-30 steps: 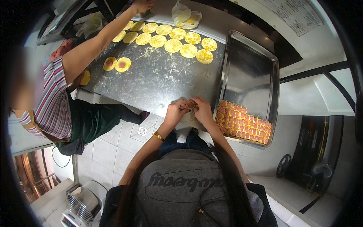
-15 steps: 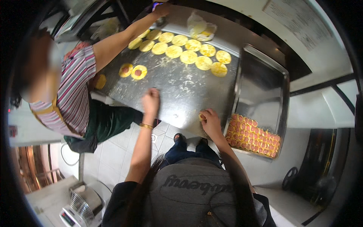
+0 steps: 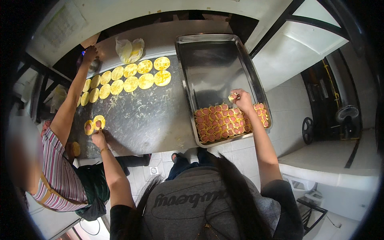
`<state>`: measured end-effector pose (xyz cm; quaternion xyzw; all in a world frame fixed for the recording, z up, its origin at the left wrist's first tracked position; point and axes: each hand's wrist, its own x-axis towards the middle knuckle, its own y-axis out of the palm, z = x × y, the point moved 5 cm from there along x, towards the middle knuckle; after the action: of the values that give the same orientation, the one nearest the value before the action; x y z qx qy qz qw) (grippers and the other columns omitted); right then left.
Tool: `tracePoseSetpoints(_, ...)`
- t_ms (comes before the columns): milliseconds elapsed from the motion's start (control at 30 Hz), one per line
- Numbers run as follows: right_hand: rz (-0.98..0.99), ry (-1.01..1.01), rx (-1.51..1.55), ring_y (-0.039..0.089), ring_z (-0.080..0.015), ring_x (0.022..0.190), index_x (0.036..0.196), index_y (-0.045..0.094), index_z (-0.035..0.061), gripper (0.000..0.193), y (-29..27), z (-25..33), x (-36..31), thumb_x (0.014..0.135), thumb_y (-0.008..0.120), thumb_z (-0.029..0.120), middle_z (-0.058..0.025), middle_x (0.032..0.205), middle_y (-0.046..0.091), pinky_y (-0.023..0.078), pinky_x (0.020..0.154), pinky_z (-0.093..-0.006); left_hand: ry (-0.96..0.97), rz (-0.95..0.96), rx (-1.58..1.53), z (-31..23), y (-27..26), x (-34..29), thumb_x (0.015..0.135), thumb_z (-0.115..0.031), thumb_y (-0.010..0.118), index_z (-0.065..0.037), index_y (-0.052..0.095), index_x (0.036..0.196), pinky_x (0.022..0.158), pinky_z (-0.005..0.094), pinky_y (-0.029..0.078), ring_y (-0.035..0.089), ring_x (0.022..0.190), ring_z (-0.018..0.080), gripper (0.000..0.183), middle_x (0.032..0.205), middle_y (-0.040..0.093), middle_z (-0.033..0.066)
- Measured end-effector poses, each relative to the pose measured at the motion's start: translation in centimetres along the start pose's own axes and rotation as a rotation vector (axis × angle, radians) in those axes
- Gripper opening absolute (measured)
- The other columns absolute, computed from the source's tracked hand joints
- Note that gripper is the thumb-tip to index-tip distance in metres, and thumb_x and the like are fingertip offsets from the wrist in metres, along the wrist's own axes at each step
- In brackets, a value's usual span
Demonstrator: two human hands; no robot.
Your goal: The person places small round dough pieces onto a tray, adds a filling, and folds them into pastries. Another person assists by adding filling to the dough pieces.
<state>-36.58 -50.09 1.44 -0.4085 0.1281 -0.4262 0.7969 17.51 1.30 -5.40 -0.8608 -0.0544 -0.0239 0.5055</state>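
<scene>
My right hand (image 3: 244, 101) is closed on a small dough-wrapped piece of meat (image 3: 233, 97), held over the big metal tray (image 3: 208, 60). Just beneath it, rows of similar pink-centred pieces (image 3: 218, 122) fill the near end of the tray. On the left side of the metal table (image 3: 148, 116), my left hand (image 3: 99, 138) pinches the near edge of a yellow dough round (image 3: 99, 119) topped with a pink meat slice. Against it lies another topped dough round (image 3: 88, 127). My fingertips there are partly hidden.
Two rows of flat yellow dough rounds (image 3: 131, 83) lie along the table's far side. Behind them sits a plastic bag (image 3: 130, 50). A co-worker in a striped top (image 3: 64, 172) stands at the left, one arm (image 3: 74, 90) stretched across the table's left end.
My view has swung toward the tray. My right hand has carried the piece from the table's near edge to above the tray. My left hand has moved to the topped dough rounds.
</scene>
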Motion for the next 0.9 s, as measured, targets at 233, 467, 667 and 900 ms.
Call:
tracePoseSetpoints(233, 0.362, -0.095, -0.171, 0.06, -0.034, 0.092, 0.094, 0.067, 0.0059, 0.033, 2.6, 0.5, -0.4, 0.064, 0.058, -0.003, -0.0151, 0.094, 0.064, 0.049, 0.081, -0.0395, -0.08, 0.003, 0.128, -0.9, -1.3, -2.2, 0.075, -0.041, 0.069, -0.003, 0.07, 0.091, 0.077, 0.0435, 0.05, 0.064, 0.091, 0.0352, 0.041, 0.091, 0.067, 0.0196)
tracePoseSetpoints(467, 0.46, -0.191, -0.07, 0.058, -0.0362, 0.097, 0.095, 0.067, 0.0033, 0.031, 1.6, 1.6, -1.1, 0.065, 0.058, 0.0, -0.0179, 0.098, 0.063, 0.046, 0.086, -0.0397, -0.015, -0.056, 0.051, -1.4, -1.6, -8.5, 0.075, -0.04, 0.067, -0.002, 0.068, 0.087, 0.072, 0.0421, 0.05, 0.065, 0.081, 0.0338, 0.04, 0.084, 0.067, 0.0174)
tracePoseSetpoints(667, 0.533, -0.17, 0.022, 0.057, -0.0363, 0.098, 0.094, 0.068, 0.0053, 0.028, 2.0, 1.6, -0.5, 0.068, 0.056, 0.002, -0.0173, 0.102, 0.064, 0.046, 0.086, -0.0392, 0.081, -0.064, -0.166, -2.7, -1.4, -13.5, 0.075, -0.033, 0.067, 0.002, 0.064, 0.082, 0.069, 0.0373, 0.049, 0.065, 0.072, 0.0289, 0.036, 0.076, 0.066, 0.0176)
tracePoseSetpoints(900, 0.509, -0.334, -0.012, 0.061, -0.0323, 0.087, 0.099, 0.069, 0.0104, 0.037, 4.1, -0.8, 0.4, 0.069, 0.053, -0.004, -0.0153, 0.096, 0.065, 0.049, 0.076, -0.036, 0.091, 0.065, -0.525, -1.4, 0.0, -15.8, 0.075, -0.012, 0.07, -0.001, 0.06, 0.077, 0.064, 0.0268, 0.046, 0.056, 0.067, 0.0116, 0.014, 0.073, 0.062, 0.0041)
